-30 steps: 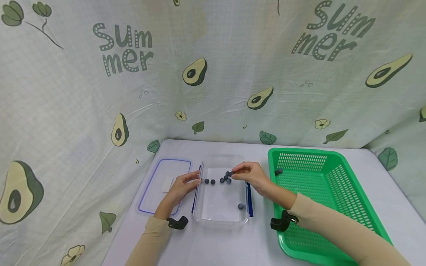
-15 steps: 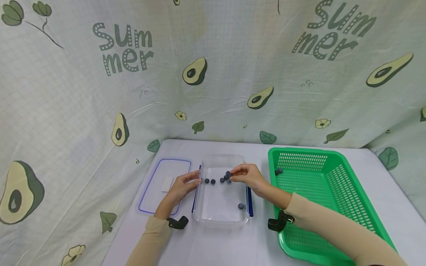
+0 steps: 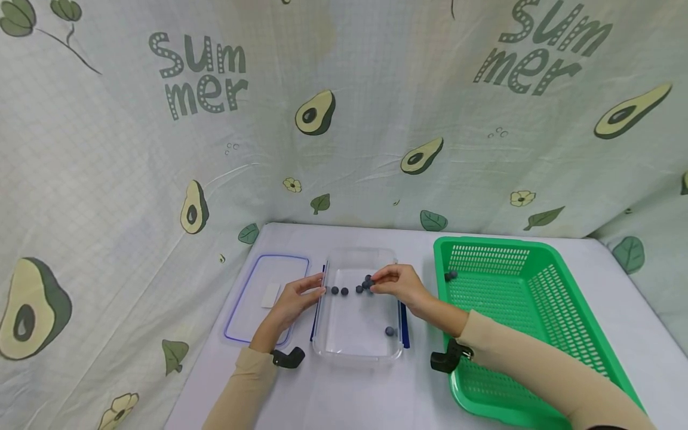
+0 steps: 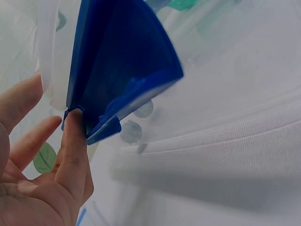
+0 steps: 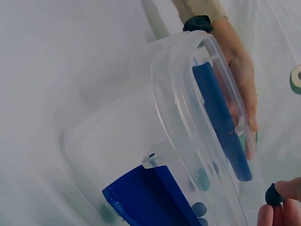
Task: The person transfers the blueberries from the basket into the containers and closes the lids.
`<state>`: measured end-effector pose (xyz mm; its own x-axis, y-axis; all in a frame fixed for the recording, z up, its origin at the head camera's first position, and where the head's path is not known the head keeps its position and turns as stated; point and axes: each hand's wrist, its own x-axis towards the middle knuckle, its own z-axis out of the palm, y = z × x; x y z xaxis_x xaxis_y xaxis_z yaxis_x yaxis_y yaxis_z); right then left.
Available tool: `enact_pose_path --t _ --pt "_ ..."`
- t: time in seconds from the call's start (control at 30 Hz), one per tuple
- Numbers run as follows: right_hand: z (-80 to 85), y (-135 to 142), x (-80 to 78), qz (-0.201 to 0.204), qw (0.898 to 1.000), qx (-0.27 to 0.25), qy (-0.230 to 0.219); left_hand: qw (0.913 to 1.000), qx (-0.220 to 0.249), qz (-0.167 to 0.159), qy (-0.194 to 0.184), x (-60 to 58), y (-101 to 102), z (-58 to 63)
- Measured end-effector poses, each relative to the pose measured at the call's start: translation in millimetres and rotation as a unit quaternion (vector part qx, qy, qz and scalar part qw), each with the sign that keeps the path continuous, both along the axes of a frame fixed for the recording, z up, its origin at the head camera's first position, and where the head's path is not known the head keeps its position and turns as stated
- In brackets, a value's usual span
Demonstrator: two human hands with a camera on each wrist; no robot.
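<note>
A clear plastic container (image 3: pixel 357 352) with blue side latches stands on the table, several blueberries lying inside it. My left hand (image 3: pixel 292 303) is at its left side, fingers extended. One fingertip touches the hinge of the blue latch (image 4: pixel 127 56) in the left wrist view, and another reaches the clear rim. Over the container's right part, my right hand (image 3: pixel 400 283) pinches a blueberry (image 5: pixel 273 194) between thumb and fingers. Just left of these fingertips sits a cluster of blueberries (image 3: pixel 359 289). A single blueberry (image 3: pixel 389 331) lies near the front right corner.
A green perforated basket (image 3: pixel 457 382) stands on the right, with a few blueberries (image 3: pixel 453 275) at its far left corner. The clear lid with a blue seal (image 3: pixel 242 316) lies left of the container. Behind the table hangs a printed curtain (image 3: pixel 365 197).
My right hand has moved slightly left, closer over the blueberry cluster, then stayed almost still. The left hand has kept its place at the container's side.
</note>
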<state>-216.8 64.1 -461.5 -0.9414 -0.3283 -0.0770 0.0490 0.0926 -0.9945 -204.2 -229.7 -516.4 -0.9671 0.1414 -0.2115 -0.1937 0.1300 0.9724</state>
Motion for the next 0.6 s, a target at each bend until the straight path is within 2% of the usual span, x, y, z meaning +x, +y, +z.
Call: enact_pose_path --t 0.3,0.6 --pt "2.4 -0.6 2.6 -0.014 1.0 -0.006 -0.009 1.0 0.002 0.003 -0.005 -0.3 0.1 1.4" --pt "4.2 -3.8 1.7 -0.083 0.996 -0.023 -0.018 0.9999 -0.011 0.008 -0.008 -0.6 0.7 1.1"
